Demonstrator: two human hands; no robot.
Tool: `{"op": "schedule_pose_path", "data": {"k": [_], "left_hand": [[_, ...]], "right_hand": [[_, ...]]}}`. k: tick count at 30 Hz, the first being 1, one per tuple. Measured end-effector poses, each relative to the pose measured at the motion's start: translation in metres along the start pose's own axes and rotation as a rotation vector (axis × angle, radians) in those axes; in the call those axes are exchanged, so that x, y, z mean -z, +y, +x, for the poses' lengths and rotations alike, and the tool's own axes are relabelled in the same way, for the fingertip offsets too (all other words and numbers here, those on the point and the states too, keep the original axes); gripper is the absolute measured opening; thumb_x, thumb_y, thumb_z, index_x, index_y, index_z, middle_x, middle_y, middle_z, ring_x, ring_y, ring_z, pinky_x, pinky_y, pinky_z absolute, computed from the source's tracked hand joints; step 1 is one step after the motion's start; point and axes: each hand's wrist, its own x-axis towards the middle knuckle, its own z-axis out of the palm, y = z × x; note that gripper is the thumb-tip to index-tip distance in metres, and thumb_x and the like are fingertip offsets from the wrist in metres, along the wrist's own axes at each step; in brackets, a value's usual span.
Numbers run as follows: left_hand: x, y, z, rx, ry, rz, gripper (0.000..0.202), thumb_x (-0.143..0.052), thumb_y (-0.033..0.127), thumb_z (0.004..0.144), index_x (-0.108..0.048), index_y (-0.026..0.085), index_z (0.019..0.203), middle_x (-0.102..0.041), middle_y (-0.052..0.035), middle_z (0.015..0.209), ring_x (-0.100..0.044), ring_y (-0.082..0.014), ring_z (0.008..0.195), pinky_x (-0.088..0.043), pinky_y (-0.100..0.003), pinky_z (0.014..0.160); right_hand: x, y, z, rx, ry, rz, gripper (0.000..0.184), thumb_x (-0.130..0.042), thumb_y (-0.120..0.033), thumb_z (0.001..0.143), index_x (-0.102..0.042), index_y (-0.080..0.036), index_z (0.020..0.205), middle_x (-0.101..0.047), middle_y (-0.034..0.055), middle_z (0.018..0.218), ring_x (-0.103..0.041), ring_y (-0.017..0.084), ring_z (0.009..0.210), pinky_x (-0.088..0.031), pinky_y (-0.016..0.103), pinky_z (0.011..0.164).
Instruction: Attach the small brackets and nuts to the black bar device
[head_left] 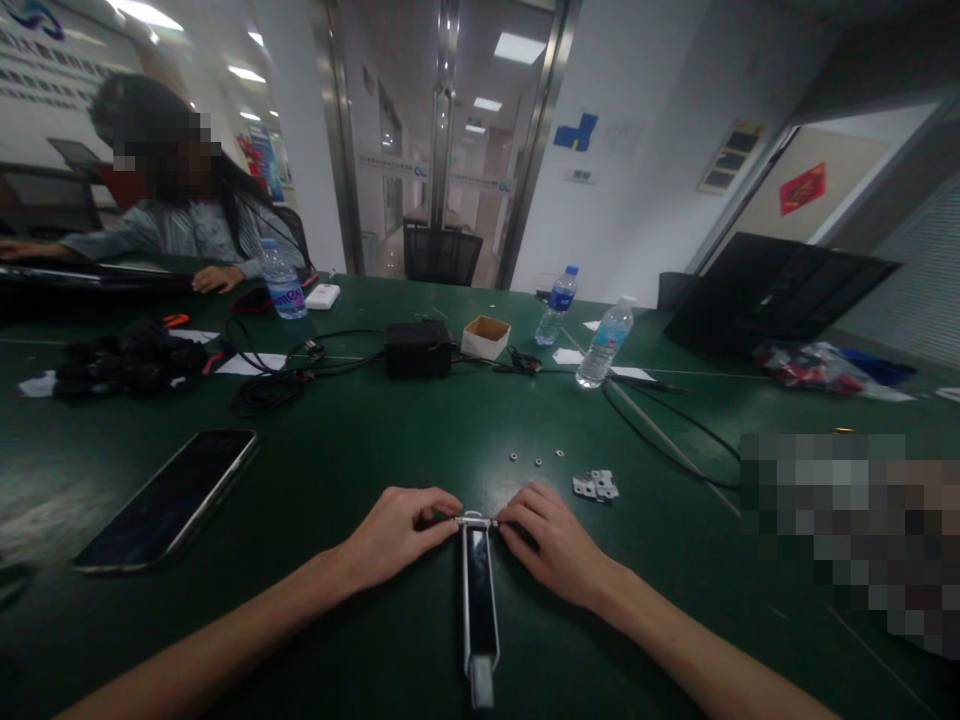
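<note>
A long narrow bar with a silver frame and a dark face [481, 600] lies on the green table, pointing toward me. Across its far end runs a short thin metal rod [476, 521]. My left hand [401, 530] pinches the rod's left end between thumb and fingers. At the right end, my right hand [551, 540] has its fingertips closed on it. Beyond my right hand are several small metal parts: a ring-like nut [513, 457], a second nut [538, 462], a third nut [559, 453], and flat silver pieces with holes [596, 486].
A smartphone [169, 505] lies at left. Farther back are a black box [418, 349], a small open carton [486, 338], cables [270, 390] and water bottles [606, 342]. Another person [187, 210] sits across at left. A black monitor-like panel [780, 295] stands at right.
</note>
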Motion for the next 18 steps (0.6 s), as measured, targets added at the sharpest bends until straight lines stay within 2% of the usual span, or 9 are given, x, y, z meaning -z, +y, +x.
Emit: {"op": "schedule_pose_path", "data": {"k": [5,11,14,18], "left_hand": [[0.001,0.000,0.000,0.024,-0.001,0.029,0.029,-0.055,0.039,0.087,-0.064,0.020,0.108,-0.065,-0.0005,0.091,-0.055,-0.0128,0.069,-0.043,-0.024,0.062],[0.002,0.001,-0.001,0.045,-0.009,0.024,0.031,-0.056,0.041,0.086,-0.062,0.020,0.108,-0.062,-0.0008,0.091,-0.053,-0.0130,0.069,-0.042,-0.024,0.060],[0.002,0.000,-0.001,0.059,-0.015,0.016,0.030,-0.056,0.040,0.086,-0.062,0.020,0.108,-0.061,-0.0008,0.090,-0.053,-0.0129,0.069,-0.042,-0.023,0.059],[0.002,0.000,-0.001,0.065,-0.018,0.010,0.030,-0.055,0.040,0.087,-0.061,0.020,0.108,-0.061,-0.0011,0.093,-0.052,-0.0127,0.069,-0.042,-0.023,0.058]], "right_hand": [[0.014,0.014,-0.002,-0.004,0.063,-0.172,0.022,-0.045,-0.027,0.093,-0.062,-0.017,0.103,-0.062,0.0090,0.096,-0.052,0.021,0.090,-0.042,0.036,0.078],[0.029,0.057,-0.008,-0.191,0.128,-0.411,0.028,-0.044,-0.030,0.093,-0.061,-0.016,0.109,-0.061,0.0121,0.103,-0.051,0.025,0.096,-0.043,0.037,0.079],[0.028,0.073,-0.012,-0.262,0.100,-0.442,0.033,-0.044,-0.032,0.093,-0.058,-0.017,0.118,-0.059,0.0128,0.110,-0.050,0.026,0.102,-0.043,0.039,0.081],[0.020,0.081,-0.015,-0.305,0.049,-0.432,0.035,-0.040,-0.032,0.094,-0.055,-0.020,0.124,-0.058,0.0125,0.116,-0.048,0.027,0.107,-0.044,0.041,0.083]]}}
